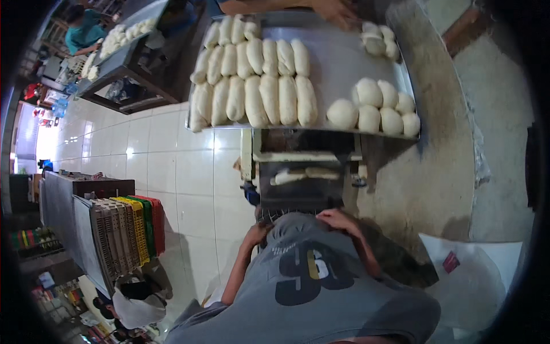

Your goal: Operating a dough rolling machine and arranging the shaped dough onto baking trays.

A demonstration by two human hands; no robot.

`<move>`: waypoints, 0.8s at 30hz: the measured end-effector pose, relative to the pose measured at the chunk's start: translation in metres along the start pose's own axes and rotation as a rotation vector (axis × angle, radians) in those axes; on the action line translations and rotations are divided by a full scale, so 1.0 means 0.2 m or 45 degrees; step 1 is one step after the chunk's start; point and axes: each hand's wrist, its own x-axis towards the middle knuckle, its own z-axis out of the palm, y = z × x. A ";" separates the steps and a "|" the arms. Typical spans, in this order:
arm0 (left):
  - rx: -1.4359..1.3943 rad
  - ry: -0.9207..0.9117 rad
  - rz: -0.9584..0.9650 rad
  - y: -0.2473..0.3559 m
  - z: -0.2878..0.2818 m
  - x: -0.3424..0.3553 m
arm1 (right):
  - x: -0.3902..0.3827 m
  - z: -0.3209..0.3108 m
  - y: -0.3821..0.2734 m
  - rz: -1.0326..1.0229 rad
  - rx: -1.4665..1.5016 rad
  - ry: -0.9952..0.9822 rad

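My left hand (259, 231) is at the left side of my grey shirt (309, 269), by its lower hem. Its fingers are dark and partly hidden by the cloth. At the hem's right side, my right hand (337, 219) has its fingers bent in on the shirt edge. Just beyond both hands is a machine with a dark bed (301, 192), where two dough rolls (289, 176) lie end to end. Farther off, a metal tray (329, 57) carries rows of long dough rolls (252, 97) on the left and round dough balls (369, 117) on the right.
Another person's hand (338, 12) reaches over the tray's far edge. Stacked coloured crates (140, 226) stand at the left on a tiled floor (189, 189). A second dough table (123, 63) is at far left, with a person beside it. White plastic sheeting (475, 281) is at lower right.
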 end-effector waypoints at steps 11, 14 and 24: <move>0.994 0.015 0.642 0.06 0.13 0.68 | 0.50 -0.14 0.12 -0.053 -1.165 0.733; 1.033 0.087 0.716 0.20 0.27 0.88 | 0.66 -0.21 0.20 0.121 -1.175 0.392; 0.682 -0.378 0.679 0.31 0.26 0.77 | 0.43 -0.25 0.11 -0.032 -0.154 0.028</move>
